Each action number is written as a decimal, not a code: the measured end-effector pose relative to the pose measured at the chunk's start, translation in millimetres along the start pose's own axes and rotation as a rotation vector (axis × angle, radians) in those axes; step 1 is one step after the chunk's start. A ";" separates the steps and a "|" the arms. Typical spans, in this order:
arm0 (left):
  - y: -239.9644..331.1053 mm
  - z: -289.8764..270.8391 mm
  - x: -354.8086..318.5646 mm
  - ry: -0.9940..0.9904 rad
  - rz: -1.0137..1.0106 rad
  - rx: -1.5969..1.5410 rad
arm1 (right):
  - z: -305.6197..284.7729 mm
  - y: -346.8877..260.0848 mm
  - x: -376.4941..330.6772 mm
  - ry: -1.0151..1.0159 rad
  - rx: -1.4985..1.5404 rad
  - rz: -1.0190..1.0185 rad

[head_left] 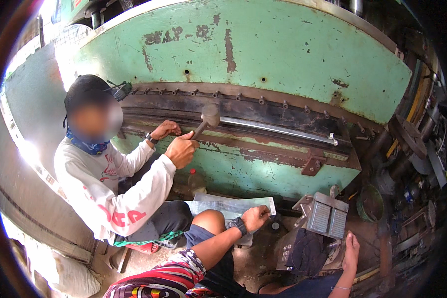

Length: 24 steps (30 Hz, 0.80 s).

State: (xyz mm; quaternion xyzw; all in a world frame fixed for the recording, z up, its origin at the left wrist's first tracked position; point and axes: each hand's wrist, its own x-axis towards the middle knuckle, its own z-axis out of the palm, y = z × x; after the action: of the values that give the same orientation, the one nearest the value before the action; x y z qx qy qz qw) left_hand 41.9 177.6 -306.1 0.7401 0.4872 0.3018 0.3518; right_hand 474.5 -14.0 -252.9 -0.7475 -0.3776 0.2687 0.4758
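Note:
My left hand (256, 218), with a dark watch on its wrist, is closed at the near right end of a shiny metal sheet (228, 204), where a small white marked strip (272, 205) shows. My right hand (351, 248) rests beside a grey ribbed double foot pedal (328, 216). Its fingers seem stretched out, with nothing visible in them. To the left, a co-worker in a white long-sleeved top grips a hammer (209, 117) by its handle. The head is over the bed of a green machine, where a long bright metal strip (280, 130) lies. The co-worker's other hand touches the bed.
The green machine (278, 44) spans the background, with a row of bolts along its black clamping bar (273, 110). A bottle with a red cap (196, 182) stands below the bed. Dark cloth (308, 251) lies below the pedal. Metal parts and a round bin (370, 203) crowd the right.

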 end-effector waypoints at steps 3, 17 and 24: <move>1.7 1.2 -0.1 -0.001 -0.006 0.003 | 0.2 -1.5 -1.5 -0.002 0.005 -0.006; -7.7 1.6 2.8 0.050 0.039 -0.004 | -0.7 -3.6 -4.5 0.011 0.059 -0.006; 57.8 -105.6 101.0 0.599 0.477 0.326 | 24.2 -115.3 -24.2 0.292 -0.288 -0.225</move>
State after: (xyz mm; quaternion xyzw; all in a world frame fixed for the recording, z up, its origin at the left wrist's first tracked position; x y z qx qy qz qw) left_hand 22.5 279.7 -188.3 0.7578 0.4244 0.4955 -0.0068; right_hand 406.7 8.6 -156.3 -0.7918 -0.4201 0.0464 0.4410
